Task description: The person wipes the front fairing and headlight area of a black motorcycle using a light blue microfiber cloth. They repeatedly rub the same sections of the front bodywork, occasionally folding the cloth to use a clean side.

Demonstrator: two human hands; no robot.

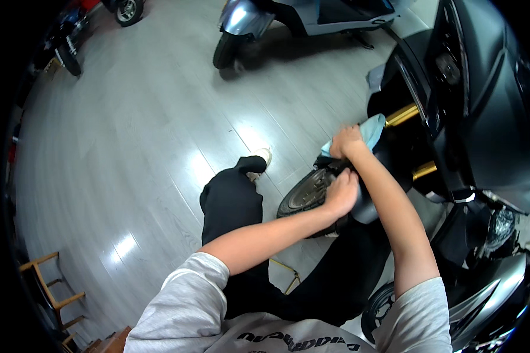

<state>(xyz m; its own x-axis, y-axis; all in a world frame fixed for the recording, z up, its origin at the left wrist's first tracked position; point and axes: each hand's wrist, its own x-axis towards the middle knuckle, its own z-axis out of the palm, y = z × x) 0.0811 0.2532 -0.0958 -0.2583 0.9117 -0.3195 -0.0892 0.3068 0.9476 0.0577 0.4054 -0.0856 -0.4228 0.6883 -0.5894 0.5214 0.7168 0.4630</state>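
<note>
My right hand (346,141) holds a light blue cloth (372,130) against the upper part of a black motor scooter's front wheel area, close to the gold fork tubes (402,115). Below it, my left hand (342,194) has its fingers curled at the edge of the dark front fender (365,207), beside the front wheel (304,194). Whether the left fingers grip anything cannot be seen. The scooter's matte black front body (490,110) rises to the right of both hands.
A grey-blue scooter (243,20) stands across the floor at the top. Another silver and black scooter (490,291) is at the lower right. Two-wheelers stand at the upper left, a wooden chair (48,282) at the lower left. My knees flank the wheel; my shoe (263,155) is left of it.
</note>
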